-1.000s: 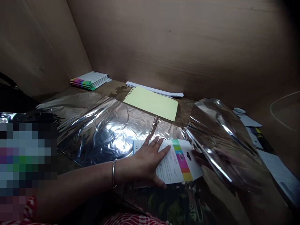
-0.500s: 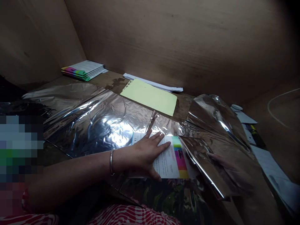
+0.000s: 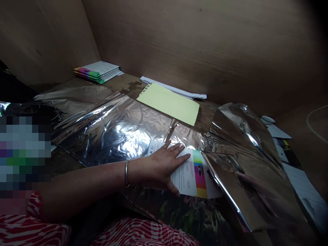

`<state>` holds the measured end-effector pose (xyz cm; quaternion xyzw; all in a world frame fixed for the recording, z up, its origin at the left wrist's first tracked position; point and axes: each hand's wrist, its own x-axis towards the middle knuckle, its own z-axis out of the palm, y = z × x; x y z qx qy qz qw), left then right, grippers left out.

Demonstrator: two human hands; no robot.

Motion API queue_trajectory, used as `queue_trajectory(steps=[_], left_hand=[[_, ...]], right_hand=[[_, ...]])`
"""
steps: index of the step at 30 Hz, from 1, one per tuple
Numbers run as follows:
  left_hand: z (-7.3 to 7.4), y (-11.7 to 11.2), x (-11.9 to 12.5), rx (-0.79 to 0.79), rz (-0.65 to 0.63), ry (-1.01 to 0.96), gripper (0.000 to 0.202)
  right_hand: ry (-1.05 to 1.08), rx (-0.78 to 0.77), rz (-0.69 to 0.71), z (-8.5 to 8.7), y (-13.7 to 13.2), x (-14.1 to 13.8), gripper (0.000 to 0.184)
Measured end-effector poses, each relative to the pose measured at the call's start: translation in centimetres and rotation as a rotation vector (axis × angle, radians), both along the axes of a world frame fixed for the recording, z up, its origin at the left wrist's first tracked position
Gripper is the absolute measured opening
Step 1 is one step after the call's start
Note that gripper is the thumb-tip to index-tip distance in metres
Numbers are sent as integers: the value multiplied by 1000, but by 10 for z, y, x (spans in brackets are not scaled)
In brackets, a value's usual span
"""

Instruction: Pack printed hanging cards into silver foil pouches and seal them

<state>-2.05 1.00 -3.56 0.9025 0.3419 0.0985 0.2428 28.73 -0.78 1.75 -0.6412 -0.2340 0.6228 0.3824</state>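
Clearly, one printed card (image 3: 189, 176) lies on silvery film (image 3: 112, 136) under the left hand (image 3: 162, 165), its fingers spread flat, grasping nothing. Beyond the card: one yellow sheet (image 3: 169, 104), one card stack (image 3: 98, 71). A film fold (image 3: 227, 171) hides the card's right end; beside it the right hand (image 3: 256, 186) is dim, its grip unclear. Behind the card, a brown surface (image 3: 208, 116) meets wooden walls (image 3: 179, 41).
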Motion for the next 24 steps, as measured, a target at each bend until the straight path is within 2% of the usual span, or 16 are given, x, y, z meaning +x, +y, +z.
queue_trajectory(steps=[4,9,12,19,24], left_hand=[[-2,0,0,-13,0,-15,123],[-1,0,0,-12,-2,-34,121],[0,1,0,-9,-7,-31,121],[2,0,-2,38,-37,-94,121],[14,-5,2,27,-50,-143,118]], right_hand=[[47,-131,3,-2,-2,-3,15],[53,-173,8,-6,-4,-16,16],[75,-178,72,-7,-4,-20,21],[98,-54,162,4,-14,-50,35],[146,23,163,3,-17,-67,34]])
